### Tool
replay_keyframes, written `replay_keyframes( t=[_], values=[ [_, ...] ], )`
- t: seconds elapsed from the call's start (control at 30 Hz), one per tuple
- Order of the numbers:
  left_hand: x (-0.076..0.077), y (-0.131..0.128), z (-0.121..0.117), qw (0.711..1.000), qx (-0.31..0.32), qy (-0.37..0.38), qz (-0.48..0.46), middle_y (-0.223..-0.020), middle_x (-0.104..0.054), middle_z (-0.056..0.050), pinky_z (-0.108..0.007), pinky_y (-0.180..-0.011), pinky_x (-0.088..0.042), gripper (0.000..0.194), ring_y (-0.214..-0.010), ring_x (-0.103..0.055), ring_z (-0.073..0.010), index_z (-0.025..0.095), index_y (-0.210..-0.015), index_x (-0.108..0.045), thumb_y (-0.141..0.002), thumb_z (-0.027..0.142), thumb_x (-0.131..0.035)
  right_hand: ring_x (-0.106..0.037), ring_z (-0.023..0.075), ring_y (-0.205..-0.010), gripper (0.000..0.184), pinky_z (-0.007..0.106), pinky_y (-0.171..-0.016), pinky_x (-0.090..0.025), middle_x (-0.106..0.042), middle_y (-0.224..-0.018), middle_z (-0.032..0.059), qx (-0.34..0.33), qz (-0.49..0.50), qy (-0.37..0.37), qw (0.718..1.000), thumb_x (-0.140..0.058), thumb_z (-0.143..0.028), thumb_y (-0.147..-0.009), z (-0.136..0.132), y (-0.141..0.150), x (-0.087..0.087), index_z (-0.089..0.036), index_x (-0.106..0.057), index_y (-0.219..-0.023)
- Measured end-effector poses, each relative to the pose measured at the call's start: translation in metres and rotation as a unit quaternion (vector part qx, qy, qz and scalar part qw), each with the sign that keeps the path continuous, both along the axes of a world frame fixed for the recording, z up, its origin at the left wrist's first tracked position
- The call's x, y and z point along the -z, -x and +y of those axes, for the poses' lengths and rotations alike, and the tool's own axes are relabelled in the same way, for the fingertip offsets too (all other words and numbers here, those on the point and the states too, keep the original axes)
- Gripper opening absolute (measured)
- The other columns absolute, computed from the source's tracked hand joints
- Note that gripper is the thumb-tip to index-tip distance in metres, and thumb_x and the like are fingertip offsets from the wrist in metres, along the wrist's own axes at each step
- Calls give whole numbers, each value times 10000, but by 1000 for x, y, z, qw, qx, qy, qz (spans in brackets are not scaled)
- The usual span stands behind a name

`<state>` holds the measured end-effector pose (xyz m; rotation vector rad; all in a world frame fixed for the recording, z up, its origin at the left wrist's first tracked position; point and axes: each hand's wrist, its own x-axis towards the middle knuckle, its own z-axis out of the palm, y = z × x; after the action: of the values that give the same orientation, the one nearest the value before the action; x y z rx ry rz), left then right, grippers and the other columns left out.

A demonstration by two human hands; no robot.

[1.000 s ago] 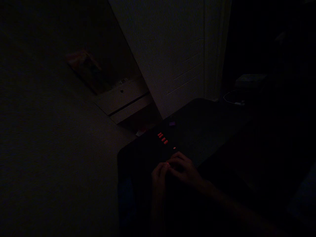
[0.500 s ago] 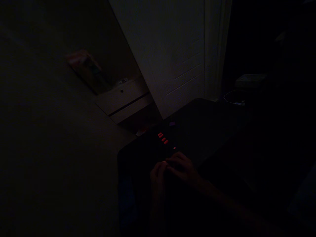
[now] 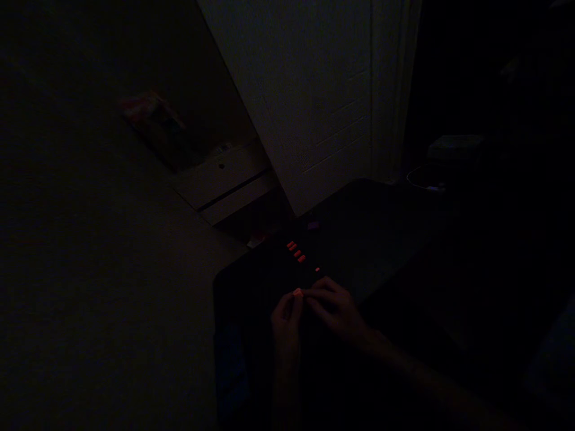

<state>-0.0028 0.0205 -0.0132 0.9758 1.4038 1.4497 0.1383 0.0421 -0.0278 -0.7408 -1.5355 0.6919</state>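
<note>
The room is very dark. My left hand (image 3: 287, 314) pinches a small orange-red block (image 3: 297, 292) between thumb and fingers. From the right, my right hand (image 3: 335, 305) reaches in with its thumb and forefinger close together at the block's side; whatever may be between those fingertips is too dark to make out. Beyond the hands, several small red blocks (image 3: 297, 253) lie in a slanting row on the dark table (image 3: 359, 233). A tinier red piece (image 3: 317, 269) rests nearer my right hand.
A small purple object (image 3: 313, 225) is toward the table's far edge. Behind it stands a pale panelled door (image 3: 314, 120), with a drawer unit (image 3: 233, 185) to its left. A dim blue object (image 3: 231, 365) is at lower left. A white cable (image 3: 415, 179) curves at the right.
The block in my left hand shows more plainly and brighter. My left hand has shifted slightly left, and its fingertips have drawn slightly away from my right hand. The row of blocks has stayed put.
</note>
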Motion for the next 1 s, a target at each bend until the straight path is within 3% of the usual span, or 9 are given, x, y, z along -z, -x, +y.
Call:
replay_keyframes(
  t=[0.33,0.47,0.8,1.0],
  values=[
    [-5,-2,-2,998,23,-6,50,-1017,-807,-118,-375,-908,-571,357,-983,-746,-273,154,-989,-812,-814,464,-791,-678,188,-841,122,312,-773,-568,-684,-919,40,33,33,57,997,-686,-301,-968,3,1,-3,-246,-793,-983],
    [-6,-4,-2,999,-3,-9,37,-1061,-803,-121,-375,-910,-575,363,-1003,-745,-272,162,-1015,-807,-787,445,-818,-675,191,-853,103,309,-770,-555,-682,-918,44,37,27,67,997,-684,-268,-961,3,0,-5,-227,-779,-950],
    [-1,1,-2,997,-1,-34,65,-1026,-811,-110,-403,-950,-563,284,-997,-743,-273,167,-955,-822,-784,394,-827,-676,208,-874,119,328,-785,-553,-690,-931,54,36,14,88,995,-666,-274,-968,4,1,-5,-227,-766,-923],
    [2,2,-1,995,-34,-34,83,-959,-814,-99,-398,-918,-567,253,-935,-744,-267,169,-881,-824,-752,386,-840,-680,208,-889,117,336,-819,-547,-699,-930,51,19,8,90,996,-678,-280,-965,7,-1,-5,-223,-769,-917]
  ],
)
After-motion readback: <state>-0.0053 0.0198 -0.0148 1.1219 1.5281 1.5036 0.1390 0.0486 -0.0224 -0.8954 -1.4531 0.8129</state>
